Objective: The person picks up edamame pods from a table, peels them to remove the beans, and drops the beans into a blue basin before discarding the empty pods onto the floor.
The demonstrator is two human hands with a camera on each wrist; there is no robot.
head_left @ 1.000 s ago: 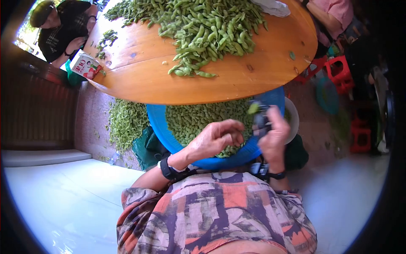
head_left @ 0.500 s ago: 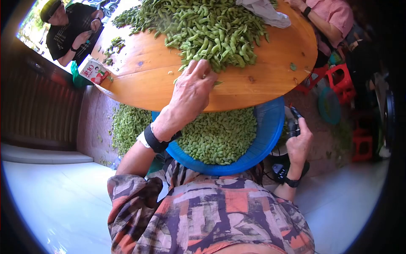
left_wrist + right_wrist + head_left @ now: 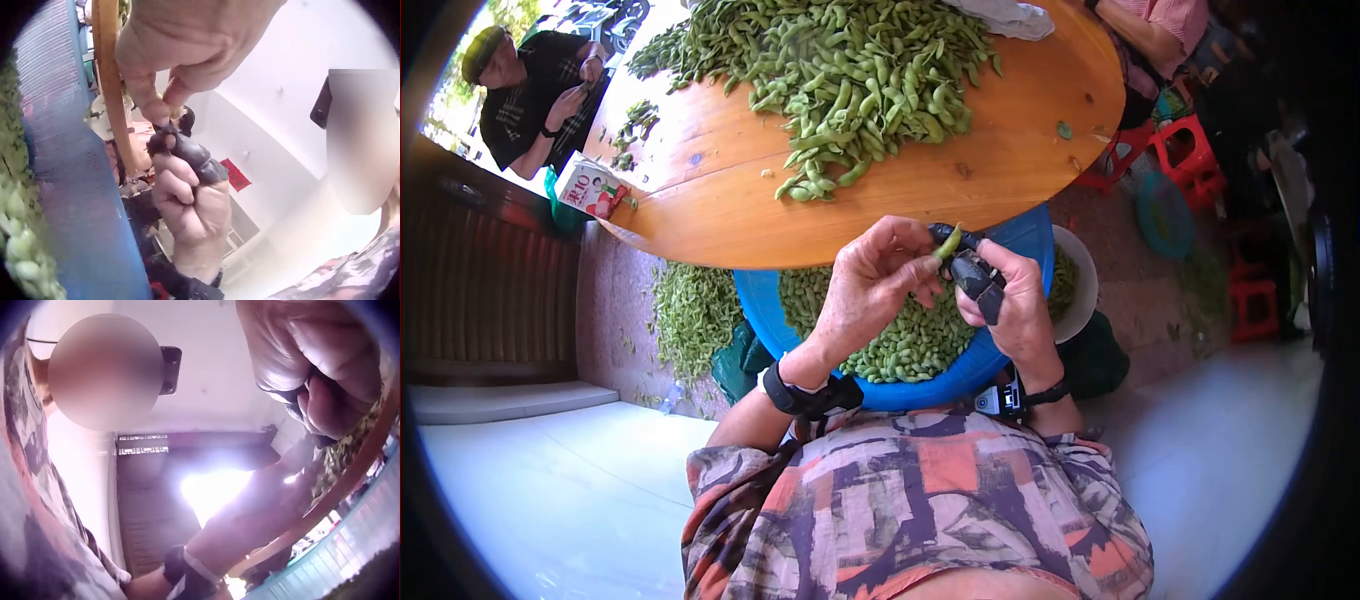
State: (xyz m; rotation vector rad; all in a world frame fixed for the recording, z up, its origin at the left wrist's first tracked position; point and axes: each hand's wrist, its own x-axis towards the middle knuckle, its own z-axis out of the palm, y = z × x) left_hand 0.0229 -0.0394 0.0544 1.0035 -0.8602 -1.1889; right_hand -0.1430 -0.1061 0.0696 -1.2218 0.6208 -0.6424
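A single green edamame pod (image 3: 949, 243) stands out between my two hands, over the blue basin (image 3: 755, 312). My left hand (image 3: 868, 290) pinches it between thumb and fingertips. Black coverings wrap the thumb and forefinger of my right hand (image 3: 1022, 305), which closes on the same pod from the other side. In the left wrist view the fingertips of both hands meet, with the right hand's other fingers curled (image 3: 178, 181). Shelled green beans (image 3: 910, 345) fill much of the basin beneath.
A big heap of edamame pods (image 3: 850, 80) lies on the wooden table (image 3: 730, 210) ahead, beside a white cloth (image 3: 1010, 18) and a carton (image 3: 587, 187). Empty-looking pods (image 3: 690, 310) pile up on the floor at left. A white bowl (image 3: 1082, 285) stands right of the basin.
My left hand reached to the pods on the table, then came back over the basin with one pod. The right hand moved in from the basin's right side to meet it.
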